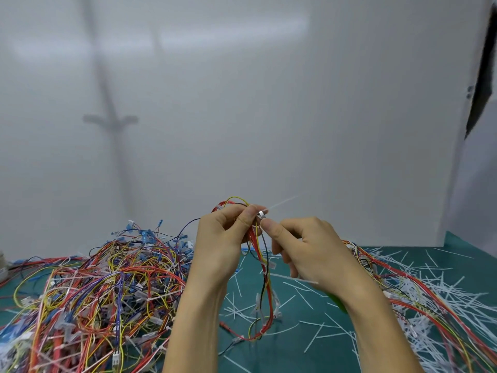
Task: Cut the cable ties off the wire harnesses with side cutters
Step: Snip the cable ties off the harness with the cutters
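A wire pile (94,292) covers the bench's (290,354) left. The left hand (220,238) pinches the wire harness (265,278), raised over the bench, its cable tie (282,203) jutting just above that grip. The right hand (304,246) clasps the side cutters (262,214), tips at the tie.

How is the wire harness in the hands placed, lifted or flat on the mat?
Lifted: the left hand holds the red, yellow and black wire harness at its top; its lower loop hangs down to the green mat.

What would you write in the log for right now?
left hand: grips wire harness | right hand: grips side cutters | side cutters: tips at cable tie
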